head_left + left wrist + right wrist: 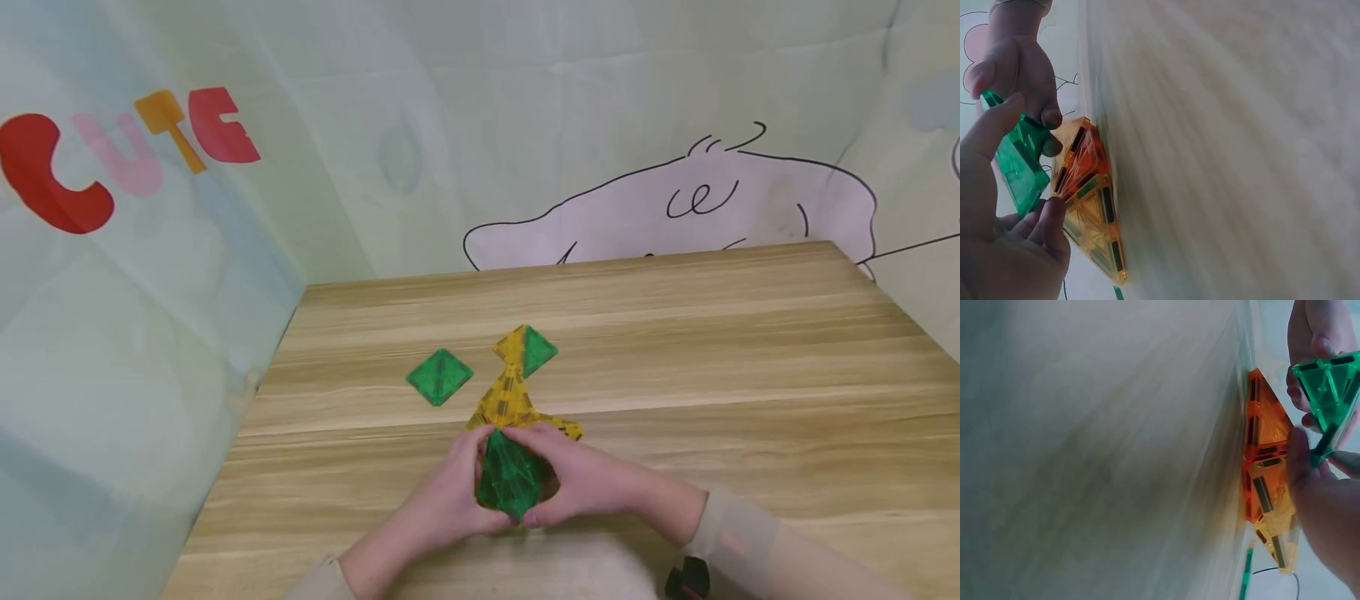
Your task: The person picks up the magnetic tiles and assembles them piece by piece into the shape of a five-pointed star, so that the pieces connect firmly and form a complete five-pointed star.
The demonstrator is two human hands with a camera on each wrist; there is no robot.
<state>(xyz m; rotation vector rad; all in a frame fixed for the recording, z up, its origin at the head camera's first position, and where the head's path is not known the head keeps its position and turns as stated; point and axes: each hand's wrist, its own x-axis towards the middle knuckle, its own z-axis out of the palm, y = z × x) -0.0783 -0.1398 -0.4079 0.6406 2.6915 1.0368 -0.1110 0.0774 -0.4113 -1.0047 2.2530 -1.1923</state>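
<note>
Both hands hold a folded piece of translucent green magnetic tiles [512, 479] near the table's front, edges pinched between thumbs and fingers. My left hand [459, 487] grips its left side; my right hand [581, 473] grips its right side, fingertips of both close together. Just beyond and below lies a pointed shape of yellow magnetic tiles [506, 402], its near part hidden by the hands. From the left wrist, an orange tile [1088, 161] shows among the yellow ones, standing on the table. In the right wrist view, orange tiles [1266, 419] slope up beside the green piece.
A green tile diamond [439, 377] lies flat to the left of the yellow shape. Behind it sits a half-yellow, half-green diamond [536, 350], close to the yellow tip. A printed cloth [420, 125] hangs behind the wooden table [712, 358].
</note>
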